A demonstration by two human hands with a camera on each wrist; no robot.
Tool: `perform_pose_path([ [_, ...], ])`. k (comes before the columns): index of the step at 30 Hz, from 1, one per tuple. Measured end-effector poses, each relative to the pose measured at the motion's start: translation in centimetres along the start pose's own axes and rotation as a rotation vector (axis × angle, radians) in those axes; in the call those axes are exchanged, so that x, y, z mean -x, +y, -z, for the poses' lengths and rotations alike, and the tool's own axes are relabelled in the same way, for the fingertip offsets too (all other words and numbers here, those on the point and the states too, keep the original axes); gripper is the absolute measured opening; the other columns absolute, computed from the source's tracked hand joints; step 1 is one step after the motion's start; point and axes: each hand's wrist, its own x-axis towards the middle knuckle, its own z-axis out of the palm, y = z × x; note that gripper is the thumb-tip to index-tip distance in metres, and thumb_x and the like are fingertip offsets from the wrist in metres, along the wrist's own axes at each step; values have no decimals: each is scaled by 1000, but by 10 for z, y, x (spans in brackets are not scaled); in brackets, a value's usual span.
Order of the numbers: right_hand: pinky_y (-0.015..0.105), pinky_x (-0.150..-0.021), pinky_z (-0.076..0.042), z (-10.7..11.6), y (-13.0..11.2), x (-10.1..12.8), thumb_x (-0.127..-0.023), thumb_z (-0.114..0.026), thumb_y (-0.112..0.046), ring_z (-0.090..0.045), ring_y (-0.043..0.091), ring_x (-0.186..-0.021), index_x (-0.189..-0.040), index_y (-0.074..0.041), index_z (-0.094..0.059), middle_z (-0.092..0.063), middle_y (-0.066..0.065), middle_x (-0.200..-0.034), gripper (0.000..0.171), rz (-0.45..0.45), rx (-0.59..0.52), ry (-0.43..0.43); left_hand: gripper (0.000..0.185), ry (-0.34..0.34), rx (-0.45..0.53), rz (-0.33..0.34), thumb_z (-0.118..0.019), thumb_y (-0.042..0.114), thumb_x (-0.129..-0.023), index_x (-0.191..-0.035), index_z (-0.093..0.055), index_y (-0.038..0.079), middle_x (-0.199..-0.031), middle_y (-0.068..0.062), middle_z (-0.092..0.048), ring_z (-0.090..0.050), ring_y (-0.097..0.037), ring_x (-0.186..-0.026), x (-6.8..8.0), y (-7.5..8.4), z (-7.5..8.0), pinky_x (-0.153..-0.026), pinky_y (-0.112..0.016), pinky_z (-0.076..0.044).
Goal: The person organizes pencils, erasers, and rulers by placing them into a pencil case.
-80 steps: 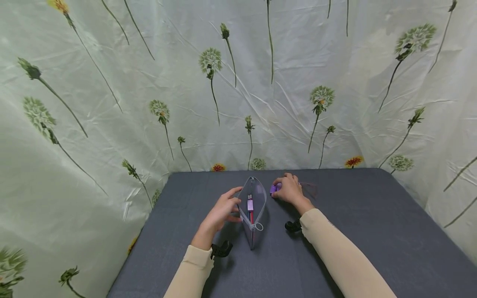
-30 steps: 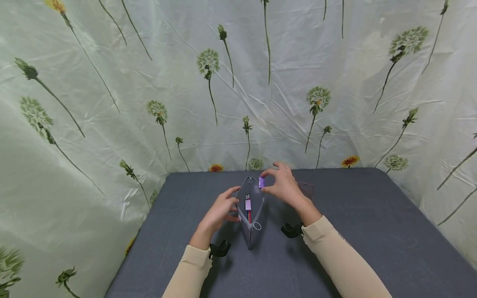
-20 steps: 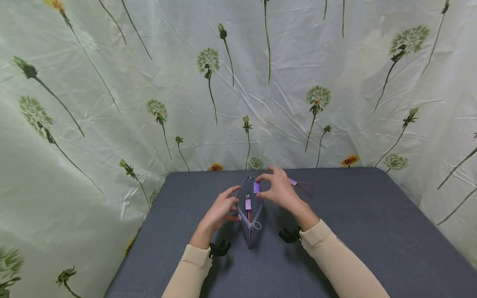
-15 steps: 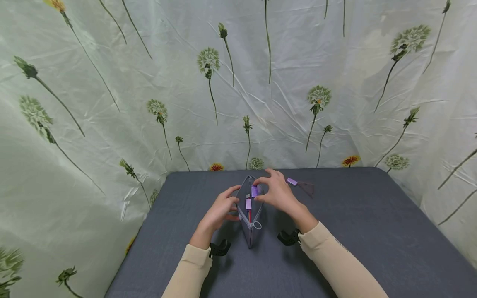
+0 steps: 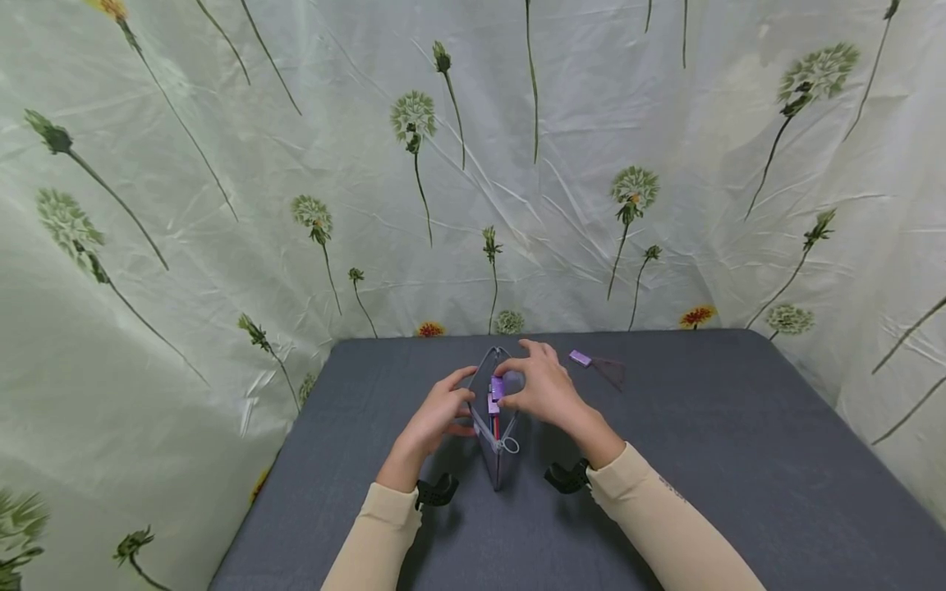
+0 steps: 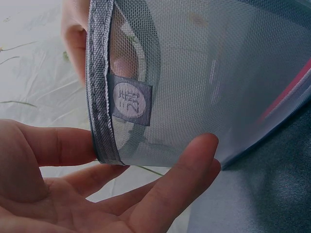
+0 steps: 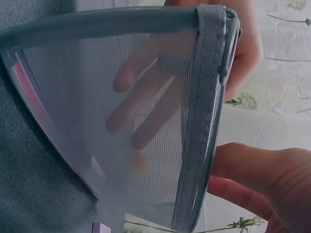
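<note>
A grey mesh zip pouch (image 5: pixel 493 466) stands mouth-up on the table, its rim spread wide. My left hand (image 5: pixel 441 414) grips its left side, fingers against the mesh and at the zip band. Between thumb and index finger my right hand (image 5: pixel 550 387) pinches a small purple block (image 5: pixel 498 386), down inside the pouch mouth. A pale lilac piece (image 5: pixel 493 404) and slim red and blue sticks lie in the pouch right beside it. In the right wrist view, the left fingers (image 7: pixel 146 92) show through the mesh, while the purple block is hidden there.
A second lilac block (image 5: pixel 580 359) lies on the dark grey table (image 5: pixel 702 460), right of the pouch. Touching its end is a see-through dark triangle (image 5: pixel 609 372). A white curtain with a dandelion print (image 5: pixel 547 230) hangs behind the table.
The right hand has picked the purple block off the table, carried it left and lowered it into the pouch mouth. The lilac block and triangle have come into view. The left hand has stayed put.
</note>
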Motion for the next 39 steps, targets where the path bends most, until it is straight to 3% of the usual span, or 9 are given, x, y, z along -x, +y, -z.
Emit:
perform_pose_path([
  [9, 72, -101, -32, -2, -3, 1, -78, -88, -36, -23, 46, -144, -125, -30, -73, -27, 19, -160, 49, -23, 12, -87, 54, 14, -9, 4, -46, 12, -101, -155, -41, 19, -151, -22, -38, -63, -44, -109, -1, 1, 2, -71, -48, -60],
  [15, 73, -103, -30, 4, 0, -2, -83, -84, -34, -23, 46, -144, -126, -28, -72, -30, 19, -159, 45, -29, -42, -30, 54, 13, 1, 2, -46, 12, -101, -155, -41, 20, -143, -24, -46, -62, -47, -112, -1, 2, 2, -69, -47, -60],
  [29, 68, -104, -33, 19, 24, -19, -91, -77, -26, -30, 49, -140, -127, -20, -72, -38, 23, -153, 37, 7, -158, 60, 55, 34, -19, 18, -46, 10, -100, -153, -44, 21, -150, -24, -38, -62, -46, -110, 1, 1, 3, -69, -47, -60],
  [39, 60, -104, -39, 22, 45, -41, -93, -74, -21, -43, 37, -135, -127, -20, -71, -50, 12, -144, 33, -1, -233, 55, 56, 50, -30, 7, -45, 8, -100, -154, -43, 19, -157, -22, -29, -61, -40, -102, 2, 2, 3, -67, -46, -60],
])
